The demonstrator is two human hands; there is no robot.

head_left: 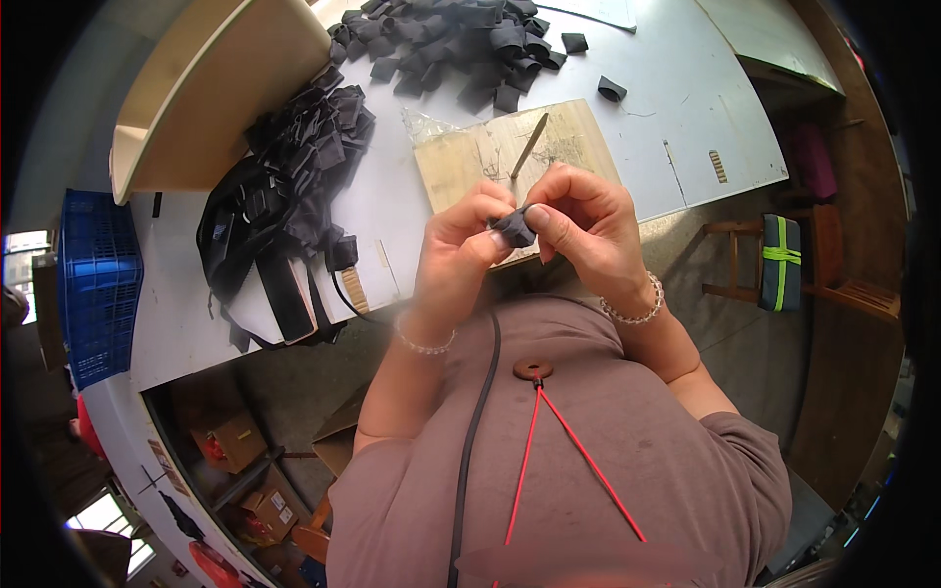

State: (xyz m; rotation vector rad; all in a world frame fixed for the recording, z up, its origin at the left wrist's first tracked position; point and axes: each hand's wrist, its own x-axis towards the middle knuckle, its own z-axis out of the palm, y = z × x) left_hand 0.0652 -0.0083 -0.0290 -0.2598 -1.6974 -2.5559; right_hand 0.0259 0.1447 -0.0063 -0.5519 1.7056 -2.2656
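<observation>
My left hand (464, 240) pinches a small black fabric piece (514, 231) between thumb and fingers, just over the table's near edge. From the other side, the thumb and forefinger of my right hand (585, 227) close on the same piece. Just beyond my hands lies a pale wooden board (446, 167), with a pointed metal rod (530, 145) standing up from it at a slant. Behind the board is a large heap of small black fabric loops (451, 44). To the left, black fabric pieces and strips (304, 186) are bunched in a dark pile.
A tan wooden panel (221, 98) rises at the back left of the white table (676, 118). A blue plastic crate (98, 284) stands at the left edge. Two stray loops, one of them a black loop (612, 89), lie right of the heap. A wooden stool (779, 263) is on the right.
</observation>
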